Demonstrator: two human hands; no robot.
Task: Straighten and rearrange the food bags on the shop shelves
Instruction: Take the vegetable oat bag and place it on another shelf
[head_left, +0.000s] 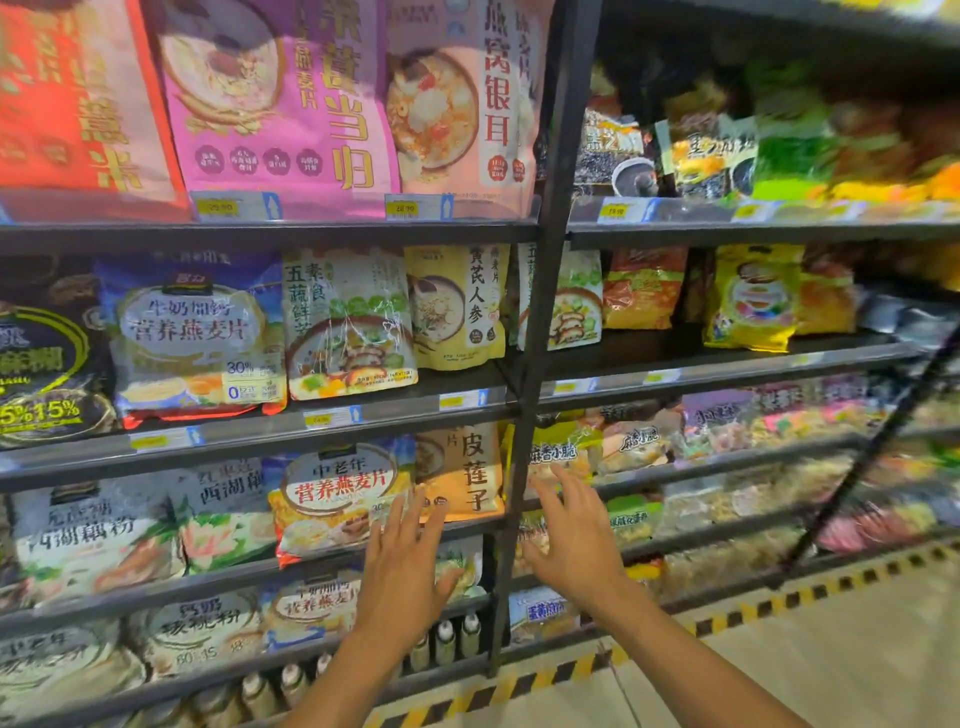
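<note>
Left hand (402, 564): was raised before the third shelf from the top, fingers spread wide, nothing held; fingertips overlapped the lower edge of the orange bag (462, 475).
Right hand (574, 538): was raised just right of the black upright post (524, 415), fingers spread wide, empty.
Why so held: both palms were judged to be opened flat for pressing bags back and squaring them, one hand each side of the post.
Task bags: were stood upright in rows at the shelves' front edges; the orange bag was at the right end of its shelf, against the post, beside the oat bag (340, 499).
Readable writing: oat bag was marked 营养燕麦片; pink bag (291, 98) on the top shelf, 当归.
Price tags (415, 208): were clipped along shelf edges, figures blurred.
</note>
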